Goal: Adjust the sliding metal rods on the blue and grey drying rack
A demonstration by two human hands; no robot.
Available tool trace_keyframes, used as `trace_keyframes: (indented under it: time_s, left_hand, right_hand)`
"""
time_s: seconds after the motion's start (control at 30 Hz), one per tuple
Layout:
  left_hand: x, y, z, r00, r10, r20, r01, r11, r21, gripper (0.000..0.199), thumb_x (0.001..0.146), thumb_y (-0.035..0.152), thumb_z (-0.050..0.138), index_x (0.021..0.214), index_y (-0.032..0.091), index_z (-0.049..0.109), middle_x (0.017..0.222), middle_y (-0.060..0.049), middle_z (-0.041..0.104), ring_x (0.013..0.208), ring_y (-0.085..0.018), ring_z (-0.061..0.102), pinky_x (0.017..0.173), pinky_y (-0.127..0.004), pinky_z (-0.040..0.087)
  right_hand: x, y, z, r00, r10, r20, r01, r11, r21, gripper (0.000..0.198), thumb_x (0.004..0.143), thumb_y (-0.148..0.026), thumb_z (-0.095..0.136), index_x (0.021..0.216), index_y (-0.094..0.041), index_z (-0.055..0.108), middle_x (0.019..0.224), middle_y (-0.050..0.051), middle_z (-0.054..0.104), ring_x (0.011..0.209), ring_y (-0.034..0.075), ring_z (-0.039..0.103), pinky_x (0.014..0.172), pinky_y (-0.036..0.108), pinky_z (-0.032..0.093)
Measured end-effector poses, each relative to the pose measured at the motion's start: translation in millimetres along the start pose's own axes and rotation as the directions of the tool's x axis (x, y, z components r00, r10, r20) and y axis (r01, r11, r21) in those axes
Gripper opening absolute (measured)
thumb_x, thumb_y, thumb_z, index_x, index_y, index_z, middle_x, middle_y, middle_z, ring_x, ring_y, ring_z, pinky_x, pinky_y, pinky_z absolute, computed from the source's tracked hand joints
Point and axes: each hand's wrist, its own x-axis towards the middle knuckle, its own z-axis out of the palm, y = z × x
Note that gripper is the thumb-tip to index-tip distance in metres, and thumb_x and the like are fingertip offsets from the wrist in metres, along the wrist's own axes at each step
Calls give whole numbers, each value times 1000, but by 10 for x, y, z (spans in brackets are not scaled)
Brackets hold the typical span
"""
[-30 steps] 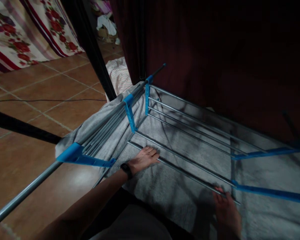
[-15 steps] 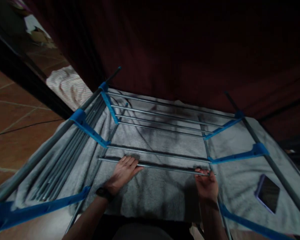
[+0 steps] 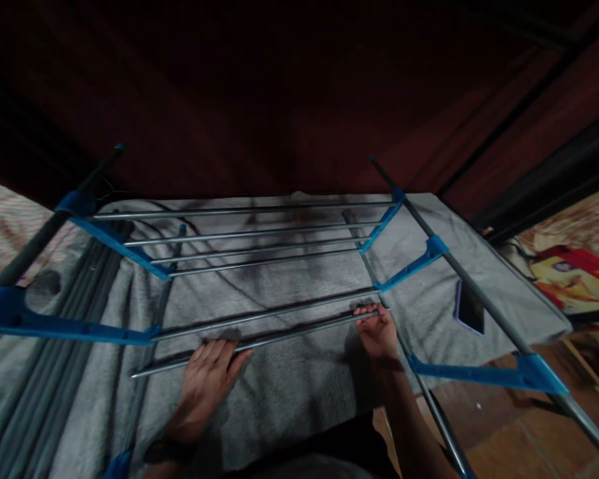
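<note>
A loose grey metal rod lies across the near side of a rack frame, held in both hands. My left hand wraps over it left of its middle, back of the hand upward. My right hand grips it close to its right end, palm turned up. Just beyond the rod, a fitted crossbar joins the blue bracket on the left to the blue bracket on the right. Farther back, several parallel bars span another pair of blue brackets.
A bundle of several grey rods lies at the left on the grey blanket. A phone rests on the blanket at the right, beside the frame's side tube. Dark red cloth hangs behind. A red and yellow package is at far right.
The view has turned to the right, so the rack appears shifted left and tilted. Both hands keep their hold on the rod, which stays near the fitted crossbar.
</note>
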Motion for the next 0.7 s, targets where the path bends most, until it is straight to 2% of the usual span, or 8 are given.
trace_keyframes:
  time_s: [0.13, 0.27, 0.43, 0.57, 0.63, 0.7]
  left_hand:
    - [4, -40, -4, 999, -35, -1, 35, 999, 8, 36, 103, 51, 53, 92, 21, 71, 75, -5, 69, 75, -25, 63, 77, -37, 39]
    - [-28, -103, 18, 999, -36, -24, 37, 999, 38, 31, 105, 38, 47, 95, 21, 70, 76, -5, 68, 75, -25, 61, 77, -37, 38]
    - [-78, -156, 41, 998, -60, -19, 60, 997, 43, 27, 102, 32, 48, 100, 20, 72, 79, -6, 70, 77, -25, 60, 80, -38, 39]
    - [-127, -136, -32, 972, -236, 21, 233, 968, 91, 33, 102, 33, 44, 106, 22, 74, 96, -10, 73, 88, -27, 61, 88, -43, 39]
    - [-172, -126, -87, 930, -368, 5, 363, 921, 140, 33, 101, 35, 44, 110, 25, 75, 108, -12, 72, 92, -30, 60, 91, -47, 39]
    - [-221, -130, -146, 874, -485, -35, 483, 857, 182, 32, 99, 38, 48, 111, 28, 76, 111, -13, 70, 91, -31, 58, 91, -52, 38]
  right_hand:
    - [-27, 36, 49, 998, 11, 58, -5, 994, -110, 24, 70, -30, 85, 82, -27, 64, 83, -4, 73, 84, 16, 71, 84, 35, 63]
    - [-64, 42, 127, 994, 50, 100, -24, 969, -245, 33, 68, -36, 91, 90, -27, 69, 90, -1, 77, 91, 18, 74, 84, 35, 63]
    - [-76, 7, 278, 997, -33, 67, 47, 976, -213, 34, 66, -35, 94, 88, -26, 69, 86, -4, 76, 87, 15, 73, 82, 29, 62]
    - [-80, -23, 375, 994, -56, 89, 71, 983, -172, 26, 74, -30, 89, 91, -26, 70, 90, -3, 77, 93, 16, 72, 91, 34, 61]
    - [-72, -25, 395, 993, -50, 104, 68, 982, -177, 27, 75, -31, 87, 96, -26, 70, 95, -1, 77, 96, 17, 73, 95, 36, 60]
    - [-54, -16, 391, 993, -42, 106, 61, 982, -180, 31, 75, -32, 88, 100, -26, 71, 97, 0, 78, 98, 17, 73, 99, 38, 58]
